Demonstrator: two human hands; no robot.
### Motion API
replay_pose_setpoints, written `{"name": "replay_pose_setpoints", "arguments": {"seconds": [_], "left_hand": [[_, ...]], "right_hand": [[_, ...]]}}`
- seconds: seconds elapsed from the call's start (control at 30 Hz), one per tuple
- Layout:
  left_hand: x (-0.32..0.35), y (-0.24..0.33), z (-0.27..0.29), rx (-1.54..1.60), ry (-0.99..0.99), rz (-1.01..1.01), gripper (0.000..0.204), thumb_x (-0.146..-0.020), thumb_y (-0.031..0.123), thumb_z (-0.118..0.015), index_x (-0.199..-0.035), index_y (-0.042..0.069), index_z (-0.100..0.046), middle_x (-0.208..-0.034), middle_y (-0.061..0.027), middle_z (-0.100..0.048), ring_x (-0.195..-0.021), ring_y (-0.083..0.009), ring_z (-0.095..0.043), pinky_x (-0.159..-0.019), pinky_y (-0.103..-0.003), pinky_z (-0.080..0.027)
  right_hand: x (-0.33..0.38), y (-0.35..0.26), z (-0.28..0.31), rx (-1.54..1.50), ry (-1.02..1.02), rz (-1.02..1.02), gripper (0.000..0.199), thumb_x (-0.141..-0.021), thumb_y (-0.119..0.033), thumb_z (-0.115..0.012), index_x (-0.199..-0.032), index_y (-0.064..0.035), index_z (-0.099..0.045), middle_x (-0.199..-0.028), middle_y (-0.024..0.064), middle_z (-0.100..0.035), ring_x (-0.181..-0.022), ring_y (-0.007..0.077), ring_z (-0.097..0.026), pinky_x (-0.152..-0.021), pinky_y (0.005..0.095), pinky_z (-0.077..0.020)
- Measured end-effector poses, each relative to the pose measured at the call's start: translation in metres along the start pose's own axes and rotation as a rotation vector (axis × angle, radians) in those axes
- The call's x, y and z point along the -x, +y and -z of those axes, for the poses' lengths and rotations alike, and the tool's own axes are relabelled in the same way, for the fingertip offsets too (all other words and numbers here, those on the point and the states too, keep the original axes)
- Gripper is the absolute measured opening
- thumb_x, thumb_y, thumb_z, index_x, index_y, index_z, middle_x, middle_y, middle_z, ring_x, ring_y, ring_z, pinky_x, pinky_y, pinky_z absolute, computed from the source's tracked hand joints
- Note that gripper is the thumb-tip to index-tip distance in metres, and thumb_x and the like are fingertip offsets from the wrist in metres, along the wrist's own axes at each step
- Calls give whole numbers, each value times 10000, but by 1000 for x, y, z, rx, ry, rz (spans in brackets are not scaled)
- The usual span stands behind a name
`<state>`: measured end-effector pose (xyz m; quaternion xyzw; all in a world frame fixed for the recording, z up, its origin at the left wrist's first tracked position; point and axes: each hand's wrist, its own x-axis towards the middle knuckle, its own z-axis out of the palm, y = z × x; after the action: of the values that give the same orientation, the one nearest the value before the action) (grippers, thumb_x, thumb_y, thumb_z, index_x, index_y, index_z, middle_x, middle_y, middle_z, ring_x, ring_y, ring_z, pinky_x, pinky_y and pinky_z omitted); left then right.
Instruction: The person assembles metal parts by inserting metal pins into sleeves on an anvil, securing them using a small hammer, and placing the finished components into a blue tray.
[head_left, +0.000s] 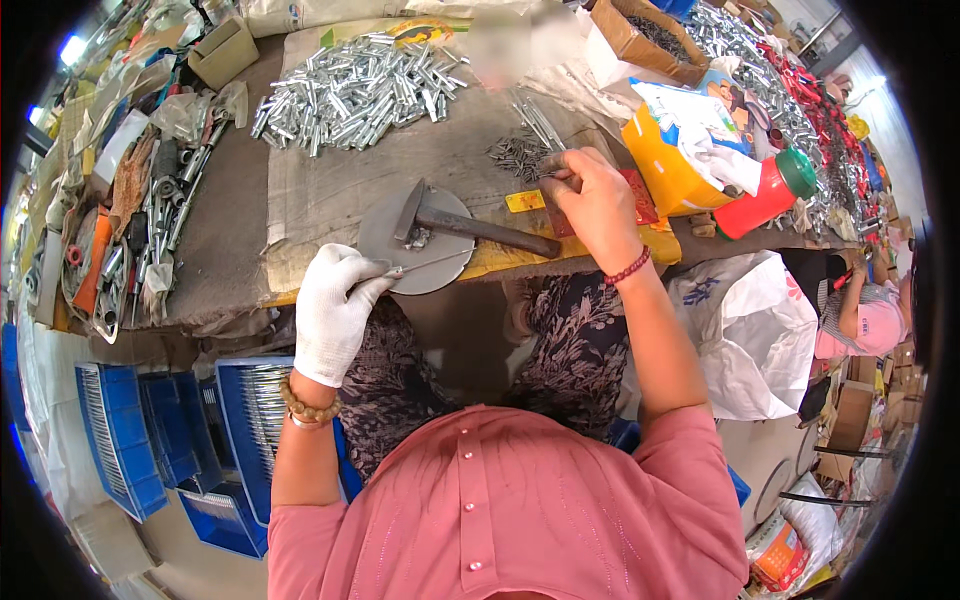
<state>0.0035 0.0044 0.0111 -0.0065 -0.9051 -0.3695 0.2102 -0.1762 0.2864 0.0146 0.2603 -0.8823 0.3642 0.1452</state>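
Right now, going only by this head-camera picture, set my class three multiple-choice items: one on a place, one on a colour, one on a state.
1. Where does the hammer lie?
A. In a blue crate
B. With its head on the round metal plate
C. On the floor

2. What colour is the glove on the left hand?
A. White
B. Black
C. Yellow

3. How is the right hand?
A. Gloved, gripping the hammer
B. Flat and open on the person's lap
C. Bare, fingers pinched at the small dark pins

Key: 1 B, its head rests on the plate; 2 A, the glove is plainly white; 3 C, bare fingertips meet by the pins.
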Motion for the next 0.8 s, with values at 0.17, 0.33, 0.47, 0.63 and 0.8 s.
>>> {"name": "replay_pose_setpoints", "arguments": {"seconds": [0.17, 0.33, 0.47, 0.63, 0.8], "left_hand": [[1, 0, -2, 12, 21, -4, 116, -808, 77, -821, -909, 46, -774, -881, -107, -639, -897, -288, -630, -800, -387, -505], [1, -4, -4, 21, 36, -20, 103, -813, 87, -817, -878, 42, -752, -878, -112, -639, -907, -300, -627, -812, -390, -506], [1, -4, -5, 20, 34, -22, 94, -816, 101, -808, -880, 54, -755, -885, -104, -637, -920, -308, -633, -821, -398, -510], [2, -2, -6, -18, 38, -17, 103, -820, 116, -803, -904, 67, -771, -891, -97, -647, -936, -301, -641, -831, -397, -515], [5, -1, -3, -46, 28, -16, 129, -821, 30, -789, -949, 38, -776, -941, -110, -643, -936, -291, -640, -836, -371, -514]], "right_hand": [[-15, 6, -16, 109, -21, -28, 160, -855, -114, -769, -977, -45, -692, -988, 125, -688, -879, 352, -706, -770, 450, -555], [-19, 20, -28, 146, 47, 126, 168, -893, -128, -736, -967, -11, -640, -997, 188, -660, -949, 432, -652, -823, 502, -529], [-22, -6, -17, 148, 42, 99, 170, -918, -119, -724, -1004, -11, -625, -1011, 197, -678, -971, 424, -662, -816, 494, -523], [-19, -34, -15, -13, -42, 128, 137, -914, -90, -721, -1015, -21, -659, -1005, 174, -698, -924, 388, -691, -798, 449, -537], [-24, 7, -1, 69, -68, -71, 176, -878, -114, -757, -1033, -42, -716, -996, 146, -708, -892, 368, -704, -791, 439, -544]]}}
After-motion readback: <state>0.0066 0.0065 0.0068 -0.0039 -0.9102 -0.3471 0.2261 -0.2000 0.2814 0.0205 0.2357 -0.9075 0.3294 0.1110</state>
